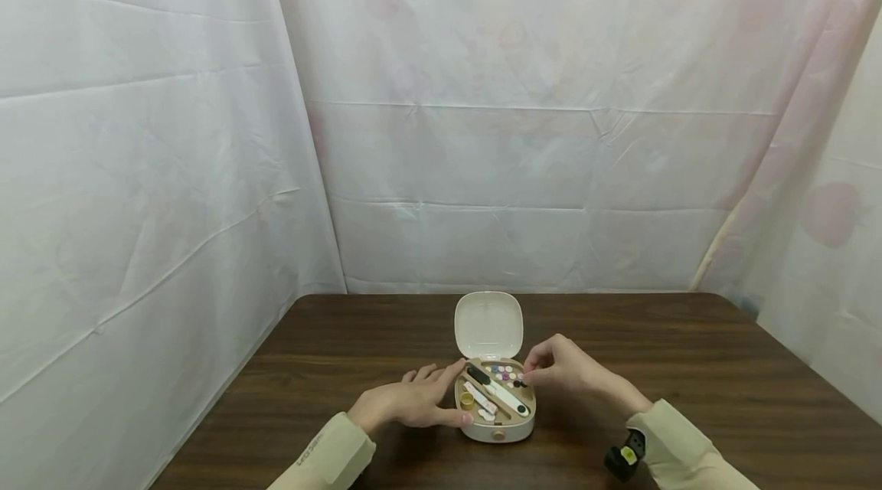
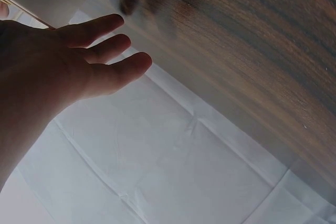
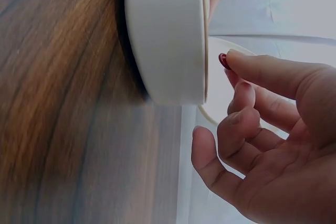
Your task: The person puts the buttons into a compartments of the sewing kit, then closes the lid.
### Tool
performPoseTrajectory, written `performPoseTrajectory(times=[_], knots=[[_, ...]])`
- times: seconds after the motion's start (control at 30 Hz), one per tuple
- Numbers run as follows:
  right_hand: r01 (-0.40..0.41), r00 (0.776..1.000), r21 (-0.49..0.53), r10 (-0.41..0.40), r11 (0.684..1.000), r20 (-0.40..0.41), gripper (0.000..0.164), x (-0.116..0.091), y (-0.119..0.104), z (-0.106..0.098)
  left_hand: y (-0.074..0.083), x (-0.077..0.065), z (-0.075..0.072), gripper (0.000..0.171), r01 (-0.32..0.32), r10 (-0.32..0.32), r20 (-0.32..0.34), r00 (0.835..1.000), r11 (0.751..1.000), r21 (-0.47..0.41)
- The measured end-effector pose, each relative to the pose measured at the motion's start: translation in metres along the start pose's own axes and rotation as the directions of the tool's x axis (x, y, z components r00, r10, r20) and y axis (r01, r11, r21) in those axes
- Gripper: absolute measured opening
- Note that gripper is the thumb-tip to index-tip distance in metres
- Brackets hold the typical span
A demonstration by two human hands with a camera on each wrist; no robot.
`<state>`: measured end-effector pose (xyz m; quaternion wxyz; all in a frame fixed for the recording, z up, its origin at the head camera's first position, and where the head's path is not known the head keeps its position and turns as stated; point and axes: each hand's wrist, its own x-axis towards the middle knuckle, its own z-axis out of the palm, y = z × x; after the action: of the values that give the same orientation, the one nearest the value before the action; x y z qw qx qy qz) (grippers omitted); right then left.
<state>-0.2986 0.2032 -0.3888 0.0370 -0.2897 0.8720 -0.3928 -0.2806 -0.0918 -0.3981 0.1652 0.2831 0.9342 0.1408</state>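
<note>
A small white sewing box [image 1: 475, 430] stands on the table, its white lid [image 1: 488, 324] raised at the back. Inside are colored buttons [image 1: 505, 374], a long white tool [image 1: 508, 398] with a black end, and a gold thimble-like piece [image 1: 467, 399]. At the box's left side, my left hand [image 1: 413, 401] rests with fingers spread, thumb near the front rim. Over the right rim, my right hand [image 1: 570, 369] pinches a small dark red button [image 3: 223, 61] between thumb and fingertip. Its other fingers curl loosely in the right wrist view.
The dark wood table [image 1: 365, 329] stretches around the box. White curtains [image 1: 482, 153] hang behind the table and along its sides. A black device [image 1: 625, 455] is strapped at the right wrist.
</note>
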Motion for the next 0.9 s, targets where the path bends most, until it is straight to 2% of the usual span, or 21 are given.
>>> performPoseTrajectory(times=[0.4, 0.7, 0.9], knots=[[0.017, 0.998, -0.036, -0.015, 0.999, 0.055, 0.009, 0.007, 0.001, 0.009, 0.003, -0.001, -0.001, 0.094, 0.012, -0.012, -0.004, 1.000, 1.000, 0.013], [0.039, 0.999, -0.072, -0.036, 0.997, 0.036, 0.011, 0.009, 0.002, 0.016, 0.001, 0.001, -0.002, 0.098, -0.004, 0.004, 0.010, 1.000, 1.000, 0.014], [0.036, 0.999, -0.082, -0.035, 0.996, 0.015, 0.011, 0.009, 0.002, 0.017, 0.002, 0.000, -0.003, 0.094, 0.010, -0.010, 0.000, 1.000, 1.000, 0.017]])
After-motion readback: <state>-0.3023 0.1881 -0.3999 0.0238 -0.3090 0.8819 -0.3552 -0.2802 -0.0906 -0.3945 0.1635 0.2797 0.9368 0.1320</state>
